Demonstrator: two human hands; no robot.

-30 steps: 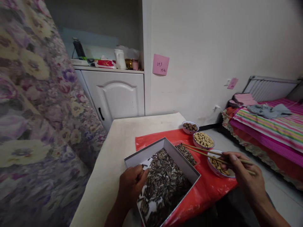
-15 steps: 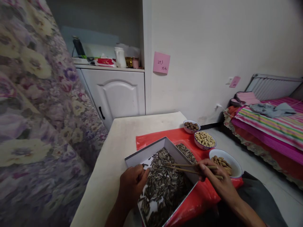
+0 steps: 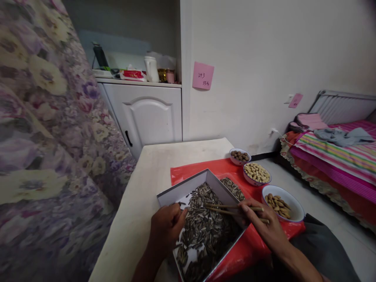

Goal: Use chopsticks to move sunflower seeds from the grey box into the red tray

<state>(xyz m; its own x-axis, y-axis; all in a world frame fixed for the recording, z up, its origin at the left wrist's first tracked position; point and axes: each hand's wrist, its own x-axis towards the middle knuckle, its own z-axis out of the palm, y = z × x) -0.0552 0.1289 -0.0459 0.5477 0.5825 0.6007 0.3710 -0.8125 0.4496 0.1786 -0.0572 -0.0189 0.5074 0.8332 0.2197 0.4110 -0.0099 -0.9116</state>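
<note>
My left hand point(image 3: 166, 228) is closed over the left wall of a shallow white box point(image 3: 182, 189), its thumb on the inner side; its fingertips are hidden. Many striped sunflower seeds point(image 3: 207, 225) lie spread over the box's bottom. A pair of wooden chopsticks point(image 3: 225, 210) is gripped in my right hand point(image 3: 260, 220) above the box's right wall. Their tips point left and down among the seeds; whether a seed is between them I cannot tell.
Behind the box's right wall lies a heap of seeds point(image 3: 232, 187) on a red plastic sheet point(image 3: 188, 172). Along the table's point(image 3: 135, 184) right side stand a bowl of almonds point(image 3: 295, 203), a bowl of peanuts point(image 3: 256, 173) and a bowl of round brown nuts point(image 3: 239, 156). A floral curtain point(image 3: 58, 156) hangs at left.
The right hand and chopsticks have shifted slightly left and the chopstick tips look closer together. The whole view has moved slightly. My left hand stays at the box wall.
</note>
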